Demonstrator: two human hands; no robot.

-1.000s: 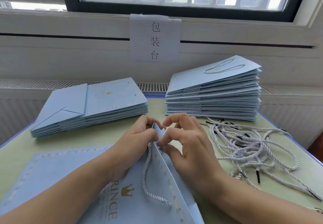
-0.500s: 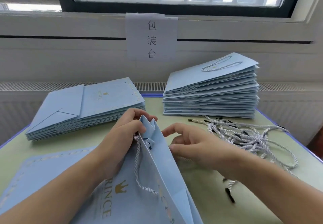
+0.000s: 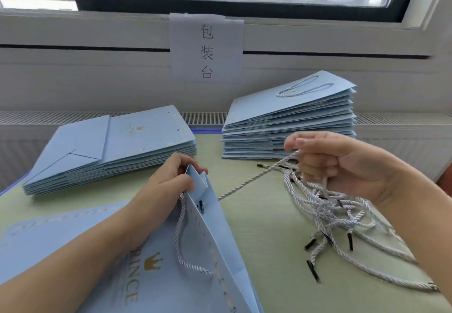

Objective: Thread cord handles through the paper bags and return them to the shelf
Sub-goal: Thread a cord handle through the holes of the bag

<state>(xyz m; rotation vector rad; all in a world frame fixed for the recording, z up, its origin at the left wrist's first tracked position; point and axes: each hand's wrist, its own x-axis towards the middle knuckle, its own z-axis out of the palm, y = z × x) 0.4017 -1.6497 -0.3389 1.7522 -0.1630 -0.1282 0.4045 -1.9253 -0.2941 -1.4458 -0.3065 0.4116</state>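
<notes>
The right hand (image 3: pixel 342 163) is curled round a white twisted cord (image 3: pixel 256 180), raised above the loose pile of black-tipped white cords (image 3: pixel 330 210) on the pale green table (image 3: pixel 269 239). The left hand (image 3: pixel 163 190) pinches the top edge of the light blue paper bag (image 3: pixel 203 251), already carrying one cord handle (image 3: pixel 181 239). Behind lie a stack of unthreaded blue bags (image 3: pixel 117 146) and a stack of finished bags (image 3: pixel 288 122).

Gold "PRINCE" with a crown on the near paper bag (image 3: pixel 156 285) — "包装台" on the wall sign (image 3: pixel 206 48)
</notes>
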